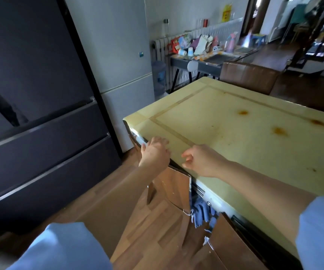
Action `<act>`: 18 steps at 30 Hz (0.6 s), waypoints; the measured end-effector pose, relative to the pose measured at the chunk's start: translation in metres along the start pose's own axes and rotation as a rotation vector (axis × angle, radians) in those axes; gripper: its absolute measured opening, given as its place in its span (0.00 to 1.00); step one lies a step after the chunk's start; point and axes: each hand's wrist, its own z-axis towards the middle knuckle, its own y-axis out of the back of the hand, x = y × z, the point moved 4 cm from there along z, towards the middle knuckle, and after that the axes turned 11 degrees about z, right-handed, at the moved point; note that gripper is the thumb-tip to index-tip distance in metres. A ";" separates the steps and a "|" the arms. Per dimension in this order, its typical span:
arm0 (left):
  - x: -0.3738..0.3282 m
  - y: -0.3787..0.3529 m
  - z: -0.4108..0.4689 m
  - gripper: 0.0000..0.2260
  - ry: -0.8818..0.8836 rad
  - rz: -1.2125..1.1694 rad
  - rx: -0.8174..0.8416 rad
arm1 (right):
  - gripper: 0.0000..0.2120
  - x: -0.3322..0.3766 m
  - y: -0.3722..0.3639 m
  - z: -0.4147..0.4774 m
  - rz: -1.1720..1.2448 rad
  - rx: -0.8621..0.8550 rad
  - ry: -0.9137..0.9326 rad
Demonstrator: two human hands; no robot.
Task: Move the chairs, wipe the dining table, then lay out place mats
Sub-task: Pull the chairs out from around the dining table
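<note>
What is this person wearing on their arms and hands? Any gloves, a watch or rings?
Both arms wear light blue fabric: the left sleeve and the right sleeve end near the elbows, leaving the forearms bare. The left hand and right hand are bare too: no gloves, watch or rings show.

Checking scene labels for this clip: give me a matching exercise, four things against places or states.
Things: 1 dining table; 2 left hand; 3 blue cloth; 4 brown chair.
States: A hangs below the tabletop; B beyond the table's far side; C orange-brown stains on top; D at the table's near edge.
Pairs: 1-C, 2-D, 3-A, 4-B.
</note>
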 end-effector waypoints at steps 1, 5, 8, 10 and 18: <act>-0.010 0.004 -0.009 0.17 -0.039 -0.001 0.012 | 0.19 -0.001 0.005 -0.014 0.003 -0.018 -0.014; -0.056 0.012 -0.052 0.16 -0.262 0.033 0.077 | 0.18 -0.011 0.019 -0.081 -0.009 -0.115 -0.100; -0.085 -0.001 -0.094 0.15 -0.408 -0.005 0.170 | 0.19 -0.028 0.013 -0.134 -0.009 -0.136 -0.177; -0.100 -0.014 -0.121 0.15 -0.498 -0.005 0.239 | 0.20 -0.043 0.007 -0.165 -0.007 -0.143 -0.243; -0.164 -0.073 -0.183 0.19 -0.698 0.140 0.432 | 0.22 -0.111 -0.003 -0.287 -0.021 -0.057 -0.521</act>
